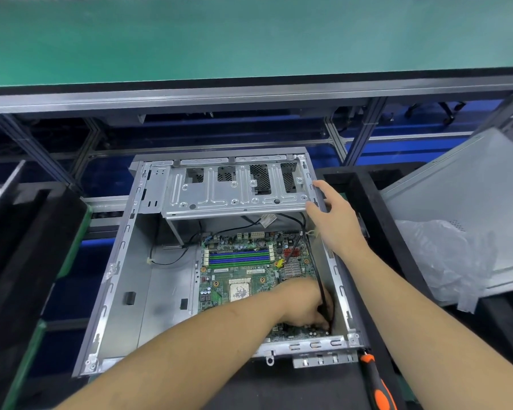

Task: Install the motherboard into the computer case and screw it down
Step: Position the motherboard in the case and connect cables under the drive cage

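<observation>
One computer case (125, 279) lies open on its side, one motherboard (237, 279) sits inside it toward the right wall. Your left hand (304, 306) reaches into the near right corner, fingers curled around a black cable (316, 261). Your right hand (335, 220) rests fingers-straight on the drive cage (234, 187) corner. One orange-black screwdriver (376, 383) lies just outside the case. One side panel (468, 202), one plastic bag (444, 258) at right.

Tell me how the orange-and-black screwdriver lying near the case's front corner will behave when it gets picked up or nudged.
The screwdriver looks stiff, so it should lift as one piece. Its rounded handle suggests it may roll if nudged sideways on the black mat. The rubbery-looking orange and black surface probably gives a secure hold, and it seems light for one hand.
</observation>
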### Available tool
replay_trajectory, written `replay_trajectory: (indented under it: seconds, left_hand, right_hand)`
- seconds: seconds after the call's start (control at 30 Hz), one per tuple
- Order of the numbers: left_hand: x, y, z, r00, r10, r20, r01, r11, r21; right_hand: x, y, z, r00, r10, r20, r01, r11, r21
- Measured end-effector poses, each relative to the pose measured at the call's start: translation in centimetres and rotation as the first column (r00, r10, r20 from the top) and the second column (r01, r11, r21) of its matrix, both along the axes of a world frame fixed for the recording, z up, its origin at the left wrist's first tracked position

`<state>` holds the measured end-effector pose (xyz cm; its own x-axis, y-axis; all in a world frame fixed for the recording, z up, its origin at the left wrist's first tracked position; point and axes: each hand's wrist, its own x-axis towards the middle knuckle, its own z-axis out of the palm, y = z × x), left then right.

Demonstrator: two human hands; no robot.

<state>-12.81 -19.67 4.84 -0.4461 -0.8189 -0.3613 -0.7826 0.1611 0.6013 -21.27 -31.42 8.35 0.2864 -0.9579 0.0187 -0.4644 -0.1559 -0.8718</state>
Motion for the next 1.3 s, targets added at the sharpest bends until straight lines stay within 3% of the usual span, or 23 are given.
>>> replay_trajectory:
  seconds: [0.2,0.37,0.6,0.8,1.3]
  left_hand:
    - [-0.8,0.4,-0.2,0.981,-0.025,0.191,0.039,0.997,-0.072]
    - [-1.2,0.9,-0.4,0.988,0.107,0.112,-0.104,0.994,-0.030]
    - [-1.6,0.9,-0.7,0.970,0.173,0.168,-0.188,0.979,0.078]
    - [-1.8,0.8,-1.6,0.980,0.178,0.092,-0.185,0.981,0.063]
    - [-2.3,0.7,-1.9,0.969,0.239,0.064,-0.243,0.968,0.061]
  right_hand:
    - [0.0,0.1,0.1,1.000,-0.005,0.007,0.005,1.000,0.005]
    - [0.1,0.2,0.4,0.999,-0.008,-0.036,0.010,0.999,0.034]
    - [0.2,0.2,0.3,0.997,-0.012,-0.081,0.014,1.000,0.022]
    - [0.2,0.4,0.6,0.997,-0.017,-0.078,0.020,0.999,0.035]
    - [0.1,0.5,0.8,0.997,-0.014,-0.080,0.016,0.999,0.029]
